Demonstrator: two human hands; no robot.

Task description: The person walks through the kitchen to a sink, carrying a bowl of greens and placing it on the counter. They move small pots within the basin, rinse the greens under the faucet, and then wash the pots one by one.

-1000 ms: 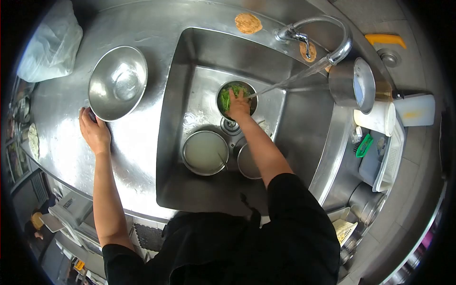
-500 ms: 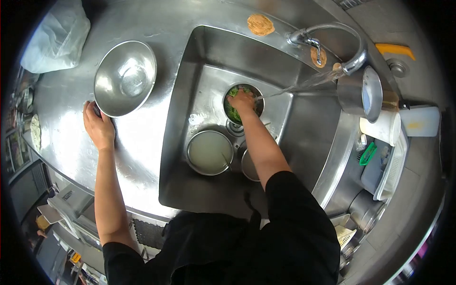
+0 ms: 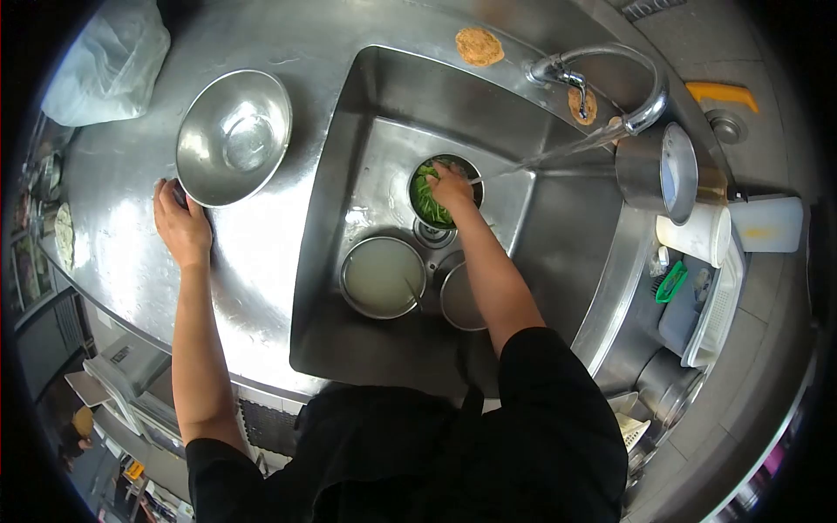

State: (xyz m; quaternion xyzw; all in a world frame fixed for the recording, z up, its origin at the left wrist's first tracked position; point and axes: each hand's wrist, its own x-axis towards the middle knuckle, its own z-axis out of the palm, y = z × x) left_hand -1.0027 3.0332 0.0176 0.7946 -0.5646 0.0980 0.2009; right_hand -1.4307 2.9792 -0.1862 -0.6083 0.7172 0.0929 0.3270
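Note:
My right hand [image 3: 451, 186] reaches into a round metal pot [image 3: 479, 205] in the sink, touching green leafy vegetables [image 3: 429, 199]; its fingertips are partly hidden among them. A stream of water from the faucet [image 3: 649, 113] runs into this pot. My left hand [image 3: 184, 228] rests on the steel counter beside a large shiny bowl [image 3: 202, 131], its fingers at a small dark object [image 3: 180, 193] by the bowl's lower rim. Nearer to me in the sink are a pot of cloudy liquid [image 3: 382, 276] and another round container [image 3: 459, 298], partly covered by my right forearm.
A plastic bag [image 3: 109, 65] lies at the counter's upper left. A tan scrubber [image 3: 479, 47] sits behind the sink. To the right stand a tall metal pot [image 3: 641, 173], a white container [image 3: 697, 235] and a green brush [image 3: 671, 281].
My right hand has shifted slightly right and down in the pot, and more of the greens show. My left hand stays near the bowl.

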